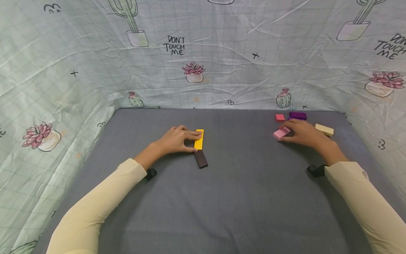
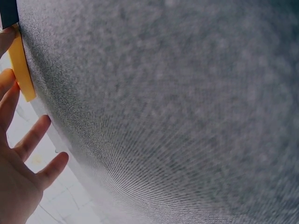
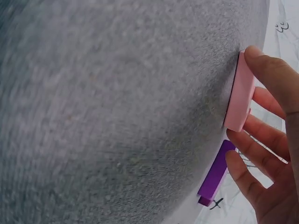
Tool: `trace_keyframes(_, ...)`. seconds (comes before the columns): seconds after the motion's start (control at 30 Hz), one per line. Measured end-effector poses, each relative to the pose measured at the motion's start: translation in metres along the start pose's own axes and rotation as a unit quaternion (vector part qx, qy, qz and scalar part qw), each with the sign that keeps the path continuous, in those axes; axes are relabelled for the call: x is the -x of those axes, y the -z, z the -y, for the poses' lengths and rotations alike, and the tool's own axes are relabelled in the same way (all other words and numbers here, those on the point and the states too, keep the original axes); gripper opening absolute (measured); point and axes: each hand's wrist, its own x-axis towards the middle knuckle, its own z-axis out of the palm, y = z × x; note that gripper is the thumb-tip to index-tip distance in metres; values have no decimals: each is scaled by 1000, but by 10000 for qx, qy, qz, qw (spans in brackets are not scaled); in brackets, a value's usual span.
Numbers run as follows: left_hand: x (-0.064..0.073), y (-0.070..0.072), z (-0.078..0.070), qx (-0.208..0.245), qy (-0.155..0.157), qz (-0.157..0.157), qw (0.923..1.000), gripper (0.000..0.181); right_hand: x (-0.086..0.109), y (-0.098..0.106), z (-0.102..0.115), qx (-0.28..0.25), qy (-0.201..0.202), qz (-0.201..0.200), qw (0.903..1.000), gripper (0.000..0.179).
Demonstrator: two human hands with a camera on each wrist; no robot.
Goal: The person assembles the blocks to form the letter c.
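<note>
A yellow block lies flat on the grey cloth, end to end with a dark brown block. My left hand rests on the yellow one, a finger toward its far end and the thumb near where the two blocks meet. In the left wrist view, its remaining fingers are spread off the blocks. At the right, my right hand holds a pink block by its ends between thumb and fingers, tilted on the head view. Behind that hand's knuckles are purple blocks, partly hidden.
A small coral-red block sits near the back edge, left of the purple ones. Beside the right wrist is a pale wooden-coloured block, with something partly hidden below it. A patterned cloth hangs around the table's back and sides.
</note>
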Motion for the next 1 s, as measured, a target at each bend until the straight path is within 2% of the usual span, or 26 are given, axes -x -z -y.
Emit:
trace_keyframes(0.2, -1, 0, 1, 23, -9, 19, 10000, 66, -2, -1, 5, 53, -28, 110, 9999, 47)
trace_keyframes(0.33, -1, 0, 1, 32, -18, 23, 10000, 66, -4, -1, 12, 73, 46, 50, 10000, 46)
trace_keyframes(0.8, 0, 1, 0, 61, 5, 25, 10000, 66, -17, 0, 33, -128, 657, -437, 9968, 39)
trace_keyframes(1.0, 0, 1, 1, 35, 3, 25, 10000, 65, -21, 0, 40, -138, 750, -356, 9965, 40)
